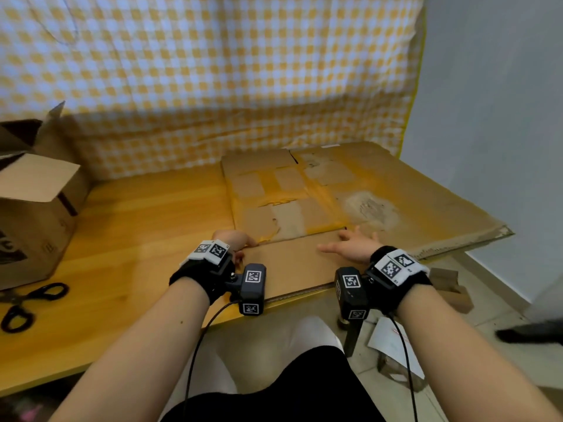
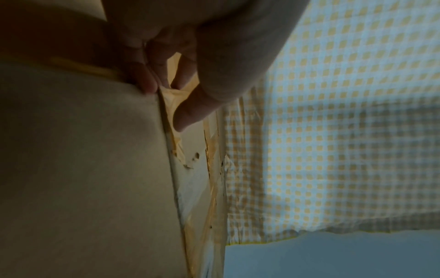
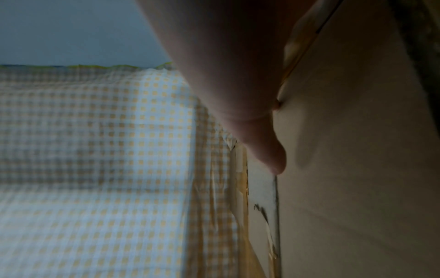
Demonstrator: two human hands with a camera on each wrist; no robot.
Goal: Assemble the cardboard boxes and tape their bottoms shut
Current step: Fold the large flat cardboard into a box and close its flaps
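Note:
A flattened cardboard box (image 1: 304, 193) with strips of old yellowish tape lies on the wooden table (image 1: 137, 239), its right part jutting past the table's edge. Its plain near flap (image 1: 292, 266) points toward me. My left hand (image 1: 236, 239) is at the flap's far left corner; in the left wrist view its thumb and fingertips (image 2: 148, 84) pinch a crumpled bit of loose tape (image 2: 172, 97) by the flap's edge. My right hand (image 1: 350, 245) lies flat on the flap's far right part with fingers spread, the thumb (image 3: 273, 159) touching the cardboard.
An assembled brown box (image 1: 36, 208) with open flaps stands at the table's left, black-handled scissors (image 1: 27, 303) in front of it. A yellow checked cloth (image 1: 213, 71) hangs behind. Paper scraps (image 1: 393, 345) and a cardboard piece (image 1: 451, 287) lie on the floor at right.

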